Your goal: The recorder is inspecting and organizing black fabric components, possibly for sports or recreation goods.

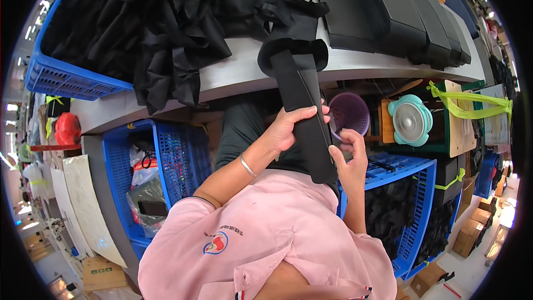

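One hand (285, 130), the left, grips black strap (314, 155) overlapping table edge (233, 84); right hand (351, 159) half-curled, hold unclear.

My pink shirt (261, 205) carries the clearest markings: on its left chest sits a rounded emblem (215, 243), outlined in blue with a red and green figure inside. Just beside it, on the side away from my collar, runs a line of small dark characters (229, 229). Left of my shirt, a cardboard box (105, 280) bears small green printed marks (101, 270), too tiny for me to make out. Also left of my shirt, crumpling hides any print on the plastic packages (147, 194).
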`<state>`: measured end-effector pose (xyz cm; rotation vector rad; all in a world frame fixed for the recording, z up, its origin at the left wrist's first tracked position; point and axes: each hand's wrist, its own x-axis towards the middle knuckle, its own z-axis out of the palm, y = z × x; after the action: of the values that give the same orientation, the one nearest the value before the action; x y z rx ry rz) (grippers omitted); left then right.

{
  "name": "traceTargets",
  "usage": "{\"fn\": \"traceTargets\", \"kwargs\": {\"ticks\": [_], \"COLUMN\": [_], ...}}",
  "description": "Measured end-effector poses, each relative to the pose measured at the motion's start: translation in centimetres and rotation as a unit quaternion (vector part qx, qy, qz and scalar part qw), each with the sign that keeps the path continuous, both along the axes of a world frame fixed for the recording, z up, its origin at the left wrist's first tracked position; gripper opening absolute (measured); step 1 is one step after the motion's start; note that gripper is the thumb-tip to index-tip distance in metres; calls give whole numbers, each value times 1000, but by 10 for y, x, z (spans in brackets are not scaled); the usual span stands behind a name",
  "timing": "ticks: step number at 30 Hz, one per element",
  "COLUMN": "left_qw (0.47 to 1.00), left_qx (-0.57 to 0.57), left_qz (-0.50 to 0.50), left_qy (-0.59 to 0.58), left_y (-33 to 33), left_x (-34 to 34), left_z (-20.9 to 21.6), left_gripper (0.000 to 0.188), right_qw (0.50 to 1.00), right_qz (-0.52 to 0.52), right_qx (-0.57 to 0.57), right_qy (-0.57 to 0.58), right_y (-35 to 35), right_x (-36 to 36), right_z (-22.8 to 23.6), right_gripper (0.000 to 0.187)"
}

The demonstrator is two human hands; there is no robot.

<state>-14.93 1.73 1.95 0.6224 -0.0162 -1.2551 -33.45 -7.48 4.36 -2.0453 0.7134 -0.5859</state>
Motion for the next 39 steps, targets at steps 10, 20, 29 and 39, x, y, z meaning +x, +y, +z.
{"fn": "traceTargets", "kwargs": {"ticks": [10,20,29,39], "left_qw": [716,603,629,624], "left_qx": [222,144,3,101], "left_qz": [258,207,86,257], "left_qy": [-609,-757,-773,-731], "left_y": [19,-25,-10,50], "left_x": [20,91,26,15], "left_z": [-10,-13,20,13], "left_gripper": [38,49,30,70], "right_qw": [938,989,950,926], "right_qz": [63,52,77,-36], "right_qx": [332,-89,-302,333], "right_qy": [-77,109,4,-173], "right_y": [-2,-6,-38,-31], "right_x": [42,86,130,145], "right_z": [-7,1,-49,-41], "right_gripper": [51,53,15,40]}}
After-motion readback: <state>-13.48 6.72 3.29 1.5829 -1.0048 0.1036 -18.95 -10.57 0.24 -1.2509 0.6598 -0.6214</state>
